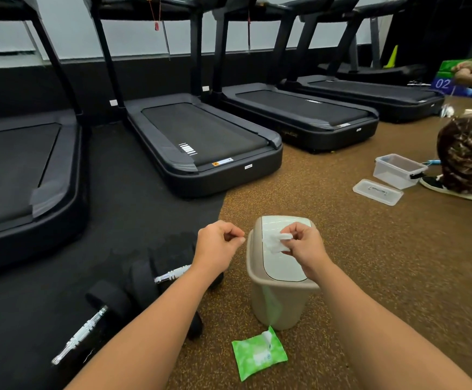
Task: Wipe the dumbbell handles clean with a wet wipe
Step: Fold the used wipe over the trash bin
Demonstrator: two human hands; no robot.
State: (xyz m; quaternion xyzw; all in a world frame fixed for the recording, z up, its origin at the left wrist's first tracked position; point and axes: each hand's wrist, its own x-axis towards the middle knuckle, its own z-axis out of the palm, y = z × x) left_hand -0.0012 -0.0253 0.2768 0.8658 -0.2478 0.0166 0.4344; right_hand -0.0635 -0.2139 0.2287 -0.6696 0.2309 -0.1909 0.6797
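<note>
Right hand (303, 244) above the bin (277, 305) lid, pinching a wet wipe (274, 244), left hand (217, 244) just left of the bin, curled closed, holding nothing, forearms outstretched

Bin (279, 299) stands dead ahead of you. Dumbbells (141, 277) crowd floor (133, 198) on your left, treadmills (201, 142) wall off beyond. Wipe pack (258, 353) lies near bin foot. Your right: bare floor open up to tub (398, 170) and lid (378, 191).

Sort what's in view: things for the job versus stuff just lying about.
Job: wet wipe in right hand, green wipe pack, dumbbells, bin.
Lying about: treadmills, clear box, lid.
</note>
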